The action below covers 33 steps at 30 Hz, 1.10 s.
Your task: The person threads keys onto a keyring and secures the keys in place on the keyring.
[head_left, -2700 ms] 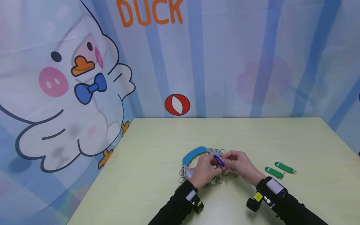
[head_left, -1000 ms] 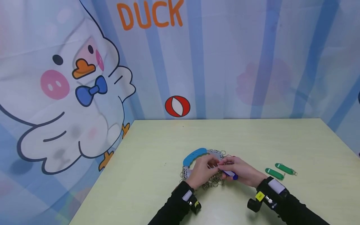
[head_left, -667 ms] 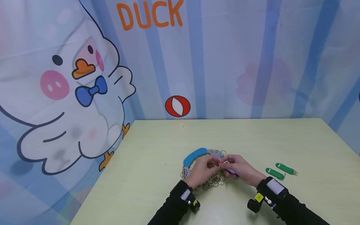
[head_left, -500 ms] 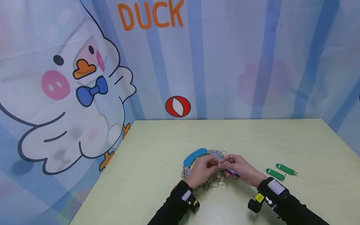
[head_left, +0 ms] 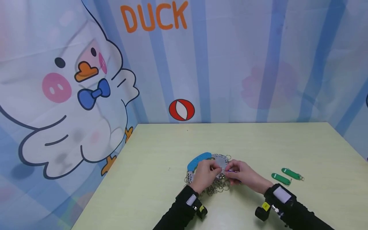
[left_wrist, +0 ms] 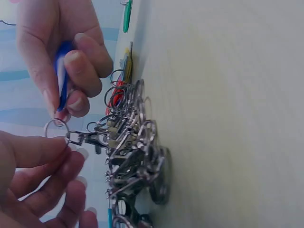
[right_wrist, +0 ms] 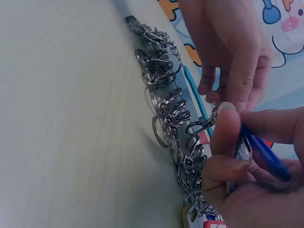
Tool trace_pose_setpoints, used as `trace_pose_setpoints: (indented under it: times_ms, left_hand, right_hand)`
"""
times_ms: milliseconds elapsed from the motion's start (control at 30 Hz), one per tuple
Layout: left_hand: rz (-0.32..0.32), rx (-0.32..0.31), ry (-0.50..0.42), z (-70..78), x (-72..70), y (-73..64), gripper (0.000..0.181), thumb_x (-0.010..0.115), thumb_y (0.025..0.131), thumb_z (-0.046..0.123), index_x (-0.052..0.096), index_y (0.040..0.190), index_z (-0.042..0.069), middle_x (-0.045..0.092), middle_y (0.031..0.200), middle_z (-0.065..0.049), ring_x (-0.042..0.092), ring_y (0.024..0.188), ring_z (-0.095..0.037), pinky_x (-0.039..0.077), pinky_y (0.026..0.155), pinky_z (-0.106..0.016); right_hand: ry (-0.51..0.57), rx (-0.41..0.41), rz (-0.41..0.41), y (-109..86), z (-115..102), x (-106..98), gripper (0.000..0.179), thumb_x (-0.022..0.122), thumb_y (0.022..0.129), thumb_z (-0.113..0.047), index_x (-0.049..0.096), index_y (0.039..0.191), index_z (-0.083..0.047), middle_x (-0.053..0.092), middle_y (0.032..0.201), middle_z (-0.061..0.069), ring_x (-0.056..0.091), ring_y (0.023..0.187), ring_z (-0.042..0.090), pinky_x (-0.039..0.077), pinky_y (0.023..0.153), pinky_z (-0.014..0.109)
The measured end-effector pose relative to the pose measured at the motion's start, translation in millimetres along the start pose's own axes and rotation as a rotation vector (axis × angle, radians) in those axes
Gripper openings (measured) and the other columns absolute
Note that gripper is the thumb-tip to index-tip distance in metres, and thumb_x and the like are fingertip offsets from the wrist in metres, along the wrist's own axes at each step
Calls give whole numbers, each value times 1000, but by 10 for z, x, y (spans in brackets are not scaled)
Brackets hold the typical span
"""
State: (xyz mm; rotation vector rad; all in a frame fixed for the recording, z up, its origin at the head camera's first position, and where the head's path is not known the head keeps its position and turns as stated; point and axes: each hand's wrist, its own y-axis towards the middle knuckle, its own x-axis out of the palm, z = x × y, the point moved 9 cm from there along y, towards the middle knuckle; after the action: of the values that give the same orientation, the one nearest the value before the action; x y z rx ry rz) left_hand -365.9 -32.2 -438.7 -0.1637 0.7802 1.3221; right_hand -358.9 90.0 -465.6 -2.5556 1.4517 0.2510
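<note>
My left hand (head_left: 204, 175) pinches a split key ring (left_wrist: 57, 119) between thumb and finger; a metal swivel clasp (left_wrist: 85, 137) joins that ring to the cluster. From the right, my right hand (head_left: 247, 176) holds a blue key tag (right_wrist: 267, 153), its narrow end pointing at the ring in the left wrist view. My fingers hide most of the tag in the head view. Beneath both hands lies a flat grey ring-shaped holder (head_left: 220, 161) with a blue grip (head_left: 199, 161). Many metal key rings (left_wrist: 137, 147) hang around its edge.
Two green key tags (head_left: 281, 179) lie on the pale table (head_left: 161, 143) to the right of my right hand. Something red and yellow (right_wrist: 213, 223) sits among the rings. A printed duck cloth (head_left: 230, 64) stands behind the table.
The blue tag, slanted upright between the hands at first, has swung down into my right hand's fingers. Lately my fingertips have drawn slightly apart. The green tags stay put.
</note>
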Motion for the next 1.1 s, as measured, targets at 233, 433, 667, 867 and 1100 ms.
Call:
trace_pose_setpoints:
  times_ms: [233, 433, 667, 867, 1100]
  left_hand:
    - [-49, 27, 92, 47, 53, 1, 6, 68, 87, 11, 70, 92, 9, 69, 83, -2, 53, 69, -1, 44, 61, -14]
    - [-43, 67, 112, 109, 57, 17, 5, 69, 87, 10, 73, 84, 10, 71, 82, 0, 53, 70, 1, 43, 61, -13]
    - [-22, -36, 43, 16, 20, 11, 7, 70, 86, 8, 74, 80, 7, 70, 78, -2, 49, 64, 2, 41, 55, -15]
    - [-20, -87, 21, -40, 5, 15, 7, 70, 85, 9, 75, 81, 7, 70, 76, -2, 50, 64, 2, 41, 57, -15]
    - [-79, -1, 46, 48, 47, 28, 5, 68, 86, 7, 72, 89, 8, 69, 82, -3, 55, 71, -2, 45, 64, -15]
  right_hand:
    - [-56, -39, 52, 1, -53, -16, 27, 60, 95, -19, 55, 107, 4, 56, 70, 2, 53, 58, 9, 40, 52, 21]
    - [-54, -40, 53, -5, -86, -12, 27, 59, 96, -20, 54, 108, 4, 56, 71, 4, 54, 58, 9, 39, 51, 22]
    - [-77, -46, 59, -8, -67, -12, 27, 61, 94, -19, 53, 108, 3, 64, 77, 12, 56, 58, 11, 41, 52, 22]
    - [-131, -90, 47, -12, -86, -10, 20, 60, 94, -12, 53, 104, 4, 70, 90, 24, 62, 58, 14, 43, 52, 22]
    - [-149, -103, 98, -4, -165, -62, 22, 60, 95, -16, 54, 104, 3, 69, 81, 21, 61, 56, 17, 42, 50, 25]
